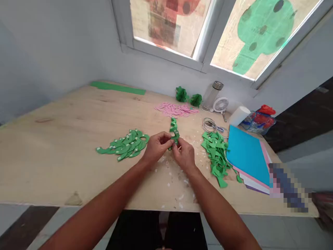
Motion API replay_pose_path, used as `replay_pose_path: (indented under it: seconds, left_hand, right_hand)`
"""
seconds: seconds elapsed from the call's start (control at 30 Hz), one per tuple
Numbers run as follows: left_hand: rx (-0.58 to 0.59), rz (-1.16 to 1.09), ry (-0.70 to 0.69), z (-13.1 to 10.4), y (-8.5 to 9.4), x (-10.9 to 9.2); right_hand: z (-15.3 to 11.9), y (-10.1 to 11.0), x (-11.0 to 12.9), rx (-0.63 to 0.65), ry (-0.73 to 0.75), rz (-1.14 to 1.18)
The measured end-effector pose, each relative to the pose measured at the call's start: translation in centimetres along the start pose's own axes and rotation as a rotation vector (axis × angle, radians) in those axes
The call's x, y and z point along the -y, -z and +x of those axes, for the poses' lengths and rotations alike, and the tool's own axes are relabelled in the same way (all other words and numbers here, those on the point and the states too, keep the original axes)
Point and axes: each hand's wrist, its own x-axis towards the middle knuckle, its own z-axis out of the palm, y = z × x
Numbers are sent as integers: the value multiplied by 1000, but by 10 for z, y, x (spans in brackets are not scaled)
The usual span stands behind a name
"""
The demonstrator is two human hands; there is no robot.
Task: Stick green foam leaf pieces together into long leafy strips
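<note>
My left hand (158, 146) and my right hand (184, 154) meet over the middle of the table, both pinching one curved green foam cutout (175, 136) between the fingertips. A small light square shows on its face. Just beyond my fingers lies another green cutout (173, 122) on the wood. To the left of my left hand, similar curved green cutouts (127, 145) overlap in a pile, many bearing small white squares. Right of my right hand sits a heap of green scraps (216, 156). My fingers cover part of the held piece.
Pink cutouts (177, 109), two green folded shapes (181, 94), a bottle (210, 95) and a small fan (220, 105) stand along the back. Tape rings (209, 125) and scissors (221, 129) lie near coloured sheets (248, 156) and a white roll (239, 115). A green strip (118, 88) lies back left.
</note>
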Motion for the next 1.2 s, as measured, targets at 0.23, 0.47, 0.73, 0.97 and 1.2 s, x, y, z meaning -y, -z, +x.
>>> replay_pose_path:
  seconds: [0.23, 0.47, 0.73, 0.97, 1.2]
  left_hand:
    - [22, 65, -2, 5, 0, 4]
    - [14, -7, 41, 7, -1, 2]
    - [-22, -126, 120, 11, 4, 5]
    - [-53, -150, 135, 9, 3, 5]
    - [-46, -219, 191, 8, 3, 2]
  right_hand:
    - [3, 1, 0, 5, 2, -23]
    - [4, 3, 0, -11, -10, 94]
    - [7, -2, -5, 19, -121, 612]
    - [10, -10, -11, 20, -219, 859]
    - [10, -7, -10, 19, -244, 823]
